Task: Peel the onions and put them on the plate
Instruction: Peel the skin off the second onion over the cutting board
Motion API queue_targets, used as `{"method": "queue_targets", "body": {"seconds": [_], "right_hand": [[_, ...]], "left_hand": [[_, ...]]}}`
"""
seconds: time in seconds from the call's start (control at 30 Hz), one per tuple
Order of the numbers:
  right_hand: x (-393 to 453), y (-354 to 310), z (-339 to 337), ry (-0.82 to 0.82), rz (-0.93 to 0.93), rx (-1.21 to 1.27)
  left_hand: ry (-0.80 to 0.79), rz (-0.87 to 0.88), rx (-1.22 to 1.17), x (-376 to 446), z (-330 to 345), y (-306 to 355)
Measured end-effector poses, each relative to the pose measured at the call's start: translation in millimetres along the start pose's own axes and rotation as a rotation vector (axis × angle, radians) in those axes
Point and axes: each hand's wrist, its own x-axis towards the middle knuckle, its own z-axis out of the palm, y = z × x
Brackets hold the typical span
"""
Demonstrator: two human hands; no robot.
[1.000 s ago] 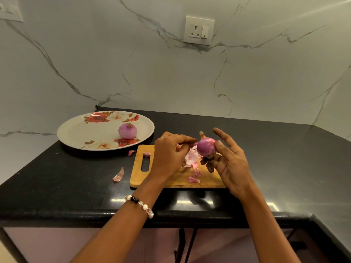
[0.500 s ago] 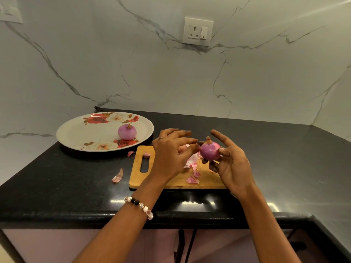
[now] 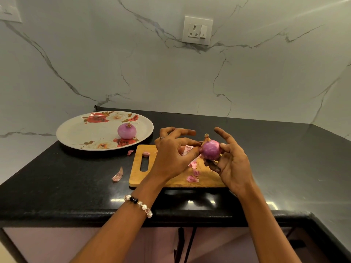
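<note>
A: Nearest, lower frame: two forearms rise from the bottom edge. A bead bracelet (image 3: 138, 204) sits on the left wrist. Counter (image 3: 57, 186) is black, glossy, edge across the lower third.

B: Hands?

A: Centre frame, above the board (image 3: 136, 173). Right hand (image 3: 232, 164) grips the onion (image 3: 210, 149) with curled fingers and thumb; index finger stands up, off the bulb. Left hand (image 3: 171, 154) has thumb and index tip closed together at the onion's left side, near the stem. Whether they pinch skin or only touch the bulb, cannot tell. A ring (image 3: 162, 138) shows on one left finger.

B: Onion state?

A: Held in the air over the board, stem up, surface smooth purple-pink.

B: Board?

A: Wooden, handle slot at its left end. Pink peels (image 3: 192, 179) lie on it beneath the hands. One loose peel (image 3: 118, 175) on the counter left of the board; two small scraps (image 3: 130, 152) between board and plate.

B: Farther back?

A: Plate (image 3: 76, 133), left of centre, floral print, rests on the counter. Second onion (image 3: 126, 131) on its right half, stem up. Behind: marble wall (image 3: 171, 76), socket (image 3: 197, 30) upper centre, a switch plate (image 3: 10, 11) at upper left.
</note>
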Motion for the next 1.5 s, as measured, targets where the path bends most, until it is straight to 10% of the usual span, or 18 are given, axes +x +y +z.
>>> {"method": "queue_targets", "body": {"seconds": [0.87, 1.5], "right_hand": [[-0.6, 1.0, -2.3, 0.004, -0.02, 0.072], [3.2, 3.1, 2.6, 0.004, -0.065, 0.208]], "left_hand": [[0.226, -0.125, 0.038, 2.2, -5.2, -1.2], [0.074, 0.034, 0.047, -0.3, 0.3, -3.3]]}}
